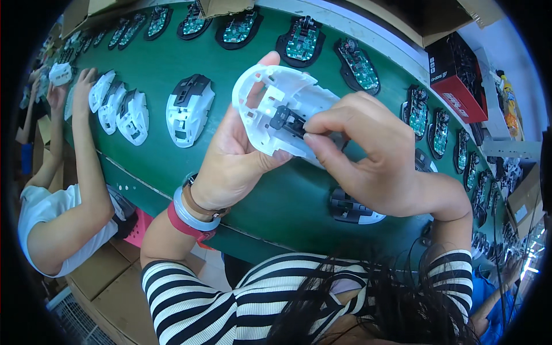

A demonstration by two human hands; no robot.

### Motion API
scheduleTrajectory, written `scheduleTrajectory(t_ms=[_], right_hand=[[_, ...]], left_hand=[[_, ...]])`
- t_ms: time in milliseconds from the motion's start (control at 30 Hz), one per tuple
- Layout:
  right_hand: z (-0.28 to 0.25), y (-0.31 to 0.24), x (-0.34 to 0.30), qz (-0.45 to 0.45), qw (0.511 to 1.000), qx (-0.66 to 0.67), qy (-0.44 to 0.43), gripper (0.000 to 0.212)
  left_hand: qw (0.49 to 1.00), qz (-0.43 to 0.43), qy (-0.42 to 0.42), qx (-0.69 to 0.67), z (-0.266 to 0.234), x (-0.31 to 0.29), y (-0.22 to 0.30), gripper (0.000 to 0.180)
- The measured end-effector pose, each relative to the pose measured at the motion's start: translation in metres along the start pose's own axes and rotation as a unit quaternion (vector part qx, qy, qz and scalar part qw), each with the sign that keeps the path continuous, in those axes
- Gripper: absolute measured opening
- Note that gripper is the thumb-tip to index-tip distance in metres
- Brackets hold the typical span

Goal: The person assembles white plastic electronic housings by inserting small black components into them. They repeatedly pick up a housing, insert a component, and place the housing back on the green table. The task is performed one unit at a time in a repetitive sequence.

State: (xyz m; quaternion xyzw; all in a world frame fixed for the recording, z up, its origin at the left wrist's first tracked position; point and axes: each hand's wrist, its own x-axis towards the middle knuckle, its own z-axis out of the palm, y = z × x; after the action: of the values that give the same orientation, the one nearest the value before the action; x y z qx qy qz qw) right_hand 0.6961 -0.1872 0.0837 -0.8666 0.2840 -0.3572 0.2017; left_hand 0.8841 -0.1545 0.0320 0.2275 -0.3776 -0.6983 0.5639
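Observation:
Above the green worktop, my left hand [233, 158] holds a white plastic computer mouse shell [307, 92], its hollow inner side facing up. The fingers wrap round the far side and the thumb lies along the near rim. My right hand [374, 146] reaches in from the right, thumb and forefinger pinched on a small black plastic part [282, 118] inside the shell. Whether that part is seated or loose I cannot tell. Beyond my left hand lies a white shell with a black centre piece [190, 109]. Another black-and-white shell [351, 207] is partly hidden below my right forearm.
Mouse bases with green circuit boards [302, 43] line the worktop's far edge and curve down the right side. Several white shells [133, 118] lie at the left, near a co-worker's hand [85, 86]. A red-and-black box [460, 86] and cardboard boxes [402, 17] stand behind.

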Motion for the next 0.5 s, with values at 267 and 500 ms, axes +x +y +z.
scheduleTrajectory(t_ms=[267,500], right_hand=[[0.0,0.005,-0.007,-0.062,0.991,-0.114,-0.025,0.024],[0.011,-0.01,-0.003,-0.062,0.981,-0.169,-0.072,0.024]], left_hand=[[0.995,0.045,-0.062,0.056,0.005,-0.004,0.009,0.091],[0.992,0.025,0.09,0.088,0.01,-0.009,0.004,0.056]])
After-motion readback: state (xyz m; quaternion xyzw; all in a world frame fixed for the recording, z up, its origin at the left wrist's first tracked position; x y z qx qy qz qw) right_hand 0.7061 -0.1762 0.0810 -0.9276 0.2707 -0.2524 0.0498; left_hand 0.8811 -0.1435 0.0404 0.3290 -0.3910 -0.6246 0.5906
